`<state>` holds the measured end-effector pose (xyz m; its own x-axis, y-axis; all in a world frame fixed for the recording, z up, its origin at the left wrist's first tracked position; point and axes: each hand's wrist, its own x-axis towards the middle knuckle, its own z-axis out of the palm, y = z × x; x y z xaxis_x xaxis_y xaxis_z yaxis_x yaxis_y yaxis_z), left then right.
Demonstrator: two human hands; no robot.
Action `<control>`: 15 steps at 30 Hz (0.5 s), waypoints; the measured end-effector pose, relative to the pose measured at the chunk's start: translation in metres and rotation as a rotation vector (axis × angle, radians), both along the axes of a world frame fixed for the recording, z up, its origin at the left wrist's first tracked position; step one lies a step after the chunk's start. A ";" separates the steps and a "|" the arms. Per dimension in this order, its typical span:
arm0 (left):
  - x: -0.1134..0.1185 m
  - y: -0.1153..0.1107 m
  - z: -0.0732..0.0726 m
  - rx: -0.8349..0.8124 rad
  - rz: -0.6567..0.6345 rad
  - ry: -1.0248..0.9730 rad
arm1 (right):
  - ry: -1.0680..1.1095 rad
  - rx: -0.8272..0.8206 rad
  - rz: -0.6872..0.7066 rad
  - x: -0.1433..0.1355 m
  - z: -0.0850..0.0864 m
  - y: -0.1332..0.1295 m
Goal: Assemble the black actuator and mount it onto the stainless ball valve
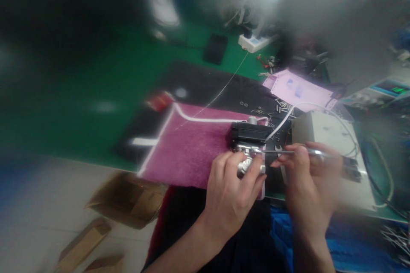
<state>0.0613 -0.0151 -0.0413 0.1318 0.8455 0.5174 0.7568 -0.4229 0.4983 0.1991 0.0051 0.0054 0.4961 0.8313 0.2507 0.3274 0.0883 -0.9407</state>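
Note:
On the right end of a pink cloth mat (192,153) lies a device with a black ribbed body (250,132) and a silver metal end (245,166). My left hand (229,183) is closed around the silver end and steadies it. In my right hand (309,175) is a screwdriver (282,152), held almost level, its thin shaft pointing left. The tip meets the metal part near my left fingertips; the exact contact point is hidden. A white cable (208,120) runs from the device across the mat.
Loose screws (282,106) and small washers (244,103) lie behind the device. Pink paper sheets (297,87), a beige box (323,132) and a white power strip (254,42) stand farther back or right. Cardboard boxes (128,198) are on the floor at left.

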 end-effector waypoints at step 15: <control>0.003 0.001 -0.003 -0.030 -0.059 0.005 | 0.248 -0.093 -0.071 -0.001 -0.032 -0.017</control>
<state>0.0647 -0.0144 -0.0446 0.1842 0.8515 0.4910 0.7339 -0.4514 0.5075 0.1985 -0.0118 -0.0266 0.5904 0.8062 0.0379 0.0878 -0.0175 -0.9960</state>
